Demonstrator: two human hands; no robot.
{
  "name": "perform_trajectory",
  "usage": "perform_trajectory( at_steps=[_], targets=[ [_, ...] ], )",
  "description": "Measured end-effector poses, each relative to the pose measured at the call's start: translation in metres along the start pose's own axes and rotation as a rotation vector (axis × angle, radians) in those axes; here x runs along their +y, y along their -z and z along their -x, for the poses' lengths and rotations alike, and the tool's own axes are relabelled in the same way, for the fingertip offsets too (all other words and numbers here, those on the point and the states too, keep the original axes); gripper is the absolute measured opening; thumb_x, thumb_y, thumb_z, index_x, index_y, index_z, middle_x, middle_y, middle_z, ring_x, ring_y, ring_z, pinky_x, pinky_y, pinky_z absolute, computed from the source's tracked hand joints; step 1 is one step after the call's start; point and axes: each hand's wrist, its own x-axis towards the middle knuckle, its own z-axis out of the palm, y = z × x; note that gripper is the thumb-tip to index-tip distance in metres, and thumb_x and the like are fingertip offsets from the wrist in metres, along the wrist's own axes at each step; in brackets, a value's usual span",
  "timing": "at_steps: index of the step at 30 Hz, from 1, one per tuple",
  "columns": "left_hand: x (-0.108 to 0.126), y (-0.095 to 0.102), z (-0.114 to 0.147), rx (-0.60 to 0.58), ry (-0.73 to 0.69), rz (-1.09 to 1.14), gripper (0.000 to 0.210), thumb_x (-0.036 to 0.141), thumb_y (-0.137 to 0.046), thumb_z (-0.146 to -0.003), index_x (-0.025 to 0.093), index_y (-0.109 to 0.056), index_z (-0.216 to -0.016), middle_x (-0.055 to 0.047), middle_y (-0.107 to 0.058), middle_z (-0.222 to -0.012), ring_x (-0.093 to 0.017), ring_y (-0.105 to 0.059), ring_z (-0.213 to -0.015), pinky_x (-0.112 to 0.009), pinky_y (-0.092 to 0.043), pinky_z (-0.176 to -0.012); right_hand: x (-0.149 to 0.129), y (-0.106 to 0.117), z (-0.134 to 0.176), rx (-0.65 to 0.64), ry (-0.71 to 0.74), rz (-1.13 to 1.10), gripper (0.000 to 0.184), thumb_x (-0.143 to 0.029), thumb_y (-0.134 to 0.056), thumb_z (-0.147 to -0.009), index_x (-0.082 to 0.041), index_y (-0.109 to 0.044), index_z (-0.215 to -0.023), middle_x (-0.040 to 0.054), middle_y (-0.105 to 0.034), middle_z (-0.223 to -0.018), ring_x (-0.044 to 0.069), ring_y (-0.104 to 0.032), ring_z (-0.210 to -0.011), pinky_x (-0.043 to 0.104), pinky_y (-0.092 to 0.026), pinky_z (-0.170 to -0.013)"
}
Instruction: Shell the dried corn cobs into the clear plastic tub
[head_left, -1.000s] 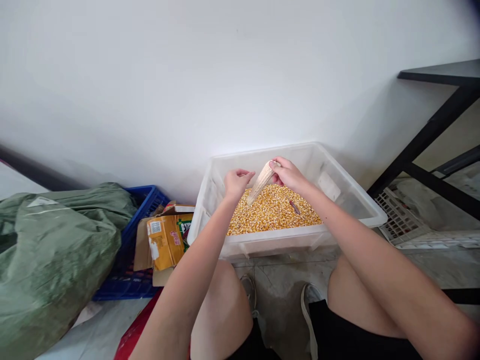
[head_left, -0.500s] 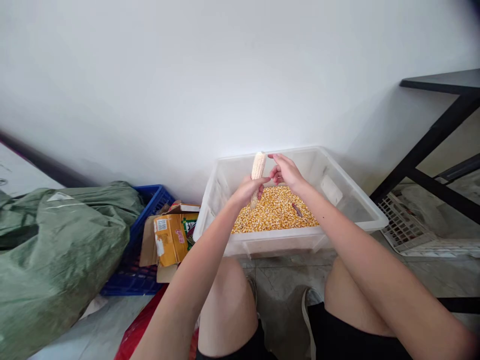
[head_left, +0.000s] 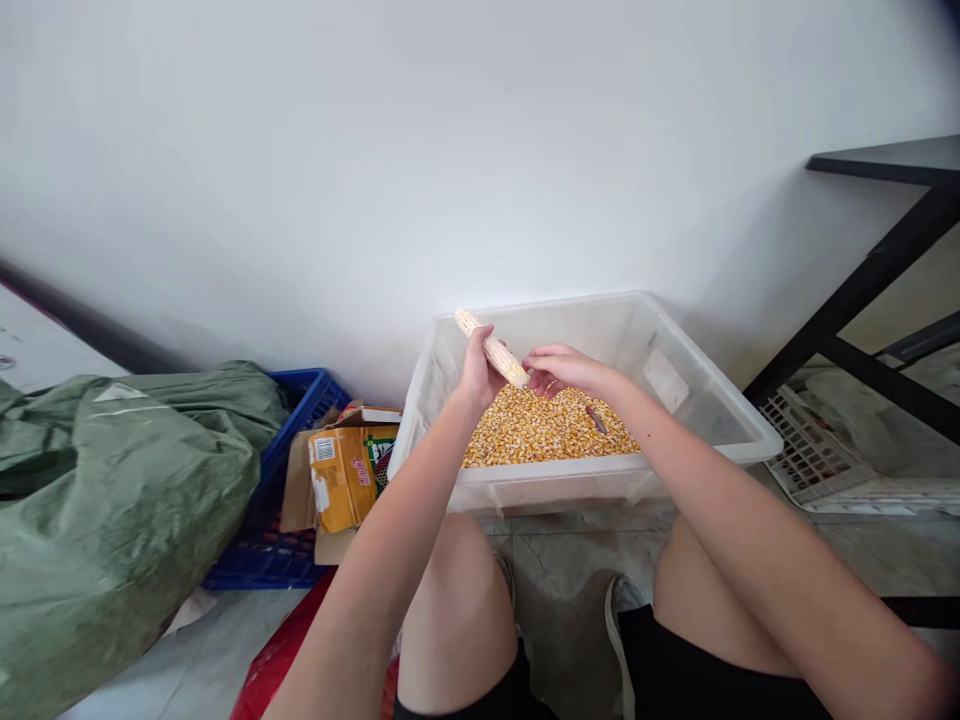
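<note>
A pale, mostly stripped corn cob (head_left: 491, 347) slants down to the right above a translucent plastic bin (head_left: 555, 472). My left hand (head_left: 480, 370) is closed around its middle, thumb on top. At the cob's lower end, a few yellow kernels still show. My right hand (head_left: 564, 370) has its curled fingers at that lower end; the exact fingertip contact is partly hidden. Beneath both hands, loose yellow corn kernels (head_left: 540, 430) cover the bottom of the bin. A small brownish-purple piece (head_left: 596, 418) lies on the kernels toward the right.
A blue plastic crate (head_left: 262, 560) with an opened cardboard box (head_left: 341, 480) stands left of the bin, beside a large green sack (head_left: 135, 500). On the right are a black-framed table (head_left: 840, 290) and a white basket (head_left: 814, 450). A white wall (head_left: 480, 150) rises behind.
The cob has swung from nearly upright to a slant, its upper end now pointing left. My right hand has moved slightly down to the cob's lower end, its fingers more curled.
</note>
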Motion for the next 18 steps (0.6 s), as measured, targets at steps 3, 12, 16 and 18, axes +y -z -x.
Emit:
perform_trajectory(
  at_steps=[3, 12, 16, 18],
  targets=[
    [0.001, 0.001, -0.002, 0.062, -0.026, -0.063, 0.043, 0.057, -0.068, -0.072, 0.019, -0.049, -0.077, 0.001, -0.047, -0.061, -0.012, -0.049, -0.054, -0.026, -0.042, -0.053, 0.001, 0.002, -0.003, 0.030, -0.023, 0.027, 0.020, -0.028, -0.046, -0.098, -0.017, -0.061, -0.090, 0.0040, -0.064, -0.072, 0.012, -0.061, -0.059, 0.023, -0.050, -0.053],
    [0.042, 0.031, 0.086, 0.013, -0.450, -0.490, 0.033, 0.039, -0.073, -0.080, 0.020, -0.053, -0.097, -0.001, -0.056, -0.085, -0.012, -0.056, -0.072, -0.023, -0.048, -0.062, 0.025, 0.010, -0.019, 0.034, -0.090, 0.618, 0.016, -0.027, -0.051, -0.093, -0.015, -0.062, -0.092, 0.0090, -0.067, -0.078, 0.016, -0.063, -0.063, 0.024, -0.047, -0.050],
    [0.078, 0.092, 0.192, 0.006, -0.461, -0.435, 0.034, 0.024, -0.075, -0.079, 0.023, -0.057, -0.108, -0.007, -0.067, -0.102, -0.020, -0.064, -0.099, -0.034, -0.053, -0.088, 0.028, 0.008, -0.018, -0.071, -0.120, 0.690, 0.020, -0.029, -0.052, -0.093, -0.015, -0.063, -0.100, 0.0105, -0.069, -0.085, 0.017, -0.064, -0.067, 0.024, -0.048, -0.051],
    [0.083, 0.131, 0.252, 0.032, -0.485, -0.508, 0.030, 0.015, -0.074, -0.078, 0.024, -0.059, -0.103, -0.006, -0.068, -0.108, -0.023, -0.064, -0.106, -0.037, -0.053, -0.093, 0.026, 0.006, -0.015, -0.088, -0.127, 0.694, 0.020, -0.029, -0.053, -0.092, -0.015, -0.063, -0.102, 0.0107, -0.069, -0.087, 0.017, -0.064, -0.068, 0.024, -0.049, -0.053]
  ],
)
